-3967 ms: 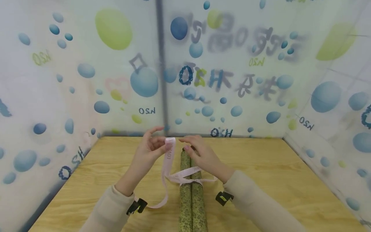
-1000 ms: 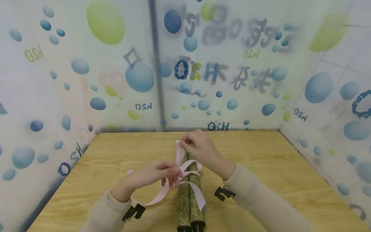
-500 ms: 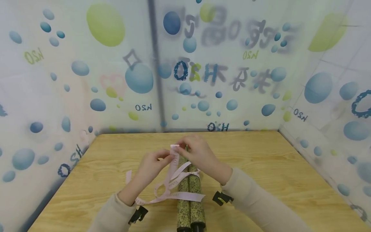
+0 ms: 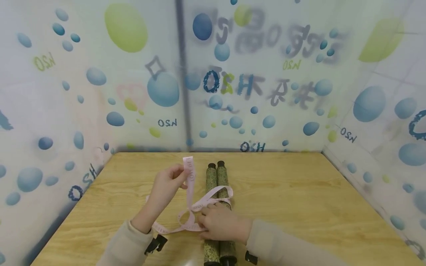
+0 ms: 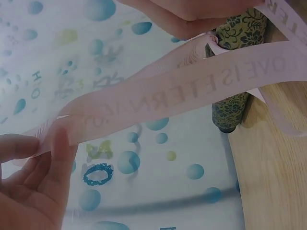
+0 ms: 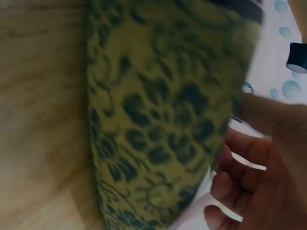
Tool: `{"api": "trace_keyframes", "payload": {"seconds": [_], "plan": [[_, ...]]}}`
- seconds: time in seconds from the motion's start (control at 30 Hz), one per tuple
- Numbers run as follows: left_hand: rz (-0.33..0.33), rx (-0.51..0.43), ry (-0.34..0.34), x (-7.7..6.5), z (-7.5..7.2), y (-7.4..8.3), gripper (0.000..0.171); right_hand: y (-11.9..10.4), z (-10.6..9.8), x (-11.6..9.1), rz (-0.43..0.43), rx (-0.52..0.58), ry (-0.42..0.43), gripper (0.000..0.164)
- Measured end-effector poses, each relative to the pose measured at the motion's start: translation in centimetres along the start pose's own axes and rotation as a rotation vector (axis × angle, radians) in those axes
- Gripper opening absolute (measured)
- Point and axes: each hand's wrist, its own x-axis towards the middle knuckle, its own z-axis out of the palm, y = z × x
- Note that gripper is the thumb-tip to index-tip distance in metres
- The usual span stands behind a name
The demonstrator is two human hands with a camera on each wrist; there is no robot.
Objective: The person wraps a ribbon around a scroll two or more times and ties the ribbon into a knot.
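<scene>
Two rolled scrolls (image 4: 211, 184) in green floral cloth with black end knobs lie side by side on the wooden table. A pale pink ribbon (image 4: 190, 184) printed with letters passes round them, with loops and loose lengths to the left. My left hand (image 4: 166, 184) pinches a raised stretch of it between thumb and fingers; the left wrist view shows the ribbon (image 5: 158, 96) running taut from that hand (image 5: 38, 182). My right hand (image 4: 221, 221) lies over the scrolls, fingers loosely bent and apart beside a ribbon length. In the right wrist view, one scroll (image 6: 163, 120) hides some fingertips.
The wooden table (image 4: 283, 192) extends on both sides of the scrolls. Printed wall sheets (image 4: 266, 122) with blue and green bubbles close off the back and sides. A black band clip (image 4: 155, 244) sits at the left cuff.
My right hand has let go of the upright ribbon stretch and moved down over the scrolls. My left hand now holds that stretch alone, slightly further left; the scrolls' far ends are uncovered.
</scene>
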Motion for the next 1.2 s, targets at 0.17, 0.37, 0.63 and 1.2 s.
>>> {"api": "trace_keyframes", "payload": {"seconds": [0.17,0.37,0.63,1.2], "plan": [[0.009,-0.069,0.004,-0.1,-0.2,-0.5,0.02,-0.1,0.2,-0.4,0.023,-0.023,0.071,0.008],[-0.001,-0.055,0.03,0.0,-0.8,-0.8,0.022,1.2,-1.3,-2.5,0.132,0.271,0.049,0.008],[0.009,-0.053,0.056,0.4,-1.8,-1.4,0.026,3.3,-3.7,-7.3,0.211,0.668,-0.024,0.013],[-0.028,-0.142,0.074,1.1,-3.1,-2.6,0.031,7.4,-5.2,-16.1,0.427,1.0,-0.291,0.012]]}}
